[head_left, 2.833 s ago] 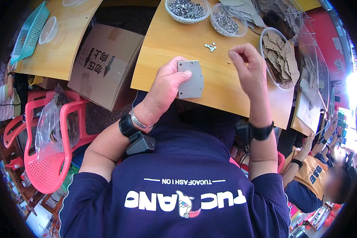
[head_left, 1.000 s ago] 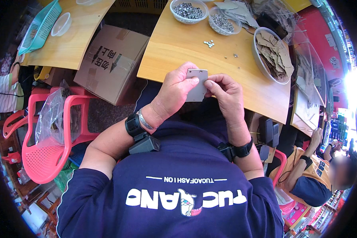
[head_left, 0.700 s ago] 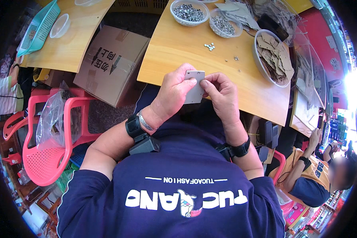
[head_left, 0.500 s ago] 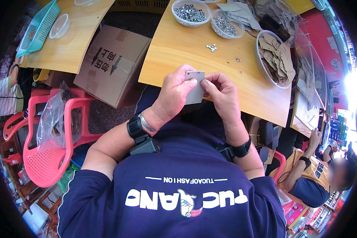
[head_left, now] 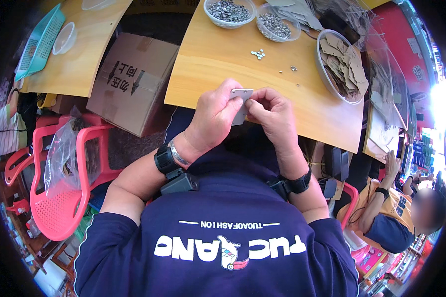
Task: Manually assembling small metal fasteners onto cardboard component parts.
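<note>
My left hand grips a thin grey plate between thumb and fingers, just off the near edge of the table. Small holes show along the plate's upper edge, and it is tilted so that its face looks foreshortened. My right hand is closed in a pinch against the plate's right side. Whatever sits between its fingertips is hidden. Beyond my hands, a small cluster of silvery caps lies on the wooden table, with a few tiny metal bits to its right.
Two clear bowls of small metal parts stand at the far side. A bowl of tan flat pieces is on the right. Left are a cardboard box, a pink chair and a teal basket. A co-worker sits at right.
The plate has tipped, so less of its face shows. My right fingers have shifted slightly left along its side. The whole view has moved a little.
</note>
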Motion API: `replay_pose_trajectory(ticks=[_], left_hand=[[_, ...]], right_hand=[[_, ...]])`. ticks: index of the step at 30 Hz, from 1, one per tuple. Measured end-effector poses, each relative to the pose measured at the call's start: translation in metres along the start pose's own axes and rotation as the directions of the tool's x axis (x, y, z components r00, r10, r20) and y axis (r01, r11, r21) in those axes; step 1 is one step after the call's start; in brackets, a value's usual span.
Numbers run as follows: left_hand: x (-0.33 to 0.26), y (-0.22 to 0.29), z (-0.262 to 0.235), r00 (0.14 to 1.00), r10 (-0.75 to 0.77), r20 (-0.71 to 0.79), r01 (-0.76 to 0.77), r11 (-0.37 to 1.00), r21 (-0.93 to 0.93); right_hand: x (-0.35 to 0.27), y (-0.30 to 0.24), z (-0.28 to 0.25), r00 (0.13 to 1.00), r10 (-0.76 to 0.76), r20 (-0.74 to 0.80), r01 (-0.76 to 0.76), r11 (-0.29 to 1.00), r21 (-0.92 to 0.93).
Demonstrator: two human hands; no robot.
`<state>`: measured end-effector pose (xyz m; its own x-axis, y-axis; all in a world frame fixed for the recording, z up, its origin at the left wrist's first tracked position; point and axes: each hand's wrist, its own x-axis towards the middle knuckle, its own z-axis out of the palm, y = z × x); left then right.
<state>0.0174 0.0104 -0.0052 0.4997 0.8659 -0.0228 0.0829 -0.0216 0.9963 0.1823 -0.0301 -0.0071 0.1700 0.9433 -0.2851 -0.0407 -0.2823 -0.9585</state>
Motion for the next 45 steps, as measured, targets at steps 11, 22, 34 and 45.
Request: replay_pose_trajectory(ticks=[11,22,34,45], left_hand=[[-0.003,-0.013,0.002,0.974,-0.206,0.094,0.225,0.843,-0.489],[-0.001,-0.011,-0.008,0.962,-0.272,0.0,0.224,0.792,-0.567],[-0.005,-0.013,-0.011,0.962,-0.271,-0.028,0.206,0.791,-0.576],[0.003,-0.011,-0.008,0.965,-0.262,-0.014,0.197,0.759,-0.62]], right_hand=[[0.0,-0.002,-0.009,0.989,-0.14,0.039,0.143,0.984,-0.107],[0.014,-0.006,-0.094,0.842,-0.433,-0.322,0.079,0.689,-0.721],[0.031,-0.004,-0.083,0.837,-0.488,-0.247,-0.043,0.392,-0.919],[0.032,0.006,-0.089,0.799,-0.597,-0.075,0.036,0.172,-0.985]])
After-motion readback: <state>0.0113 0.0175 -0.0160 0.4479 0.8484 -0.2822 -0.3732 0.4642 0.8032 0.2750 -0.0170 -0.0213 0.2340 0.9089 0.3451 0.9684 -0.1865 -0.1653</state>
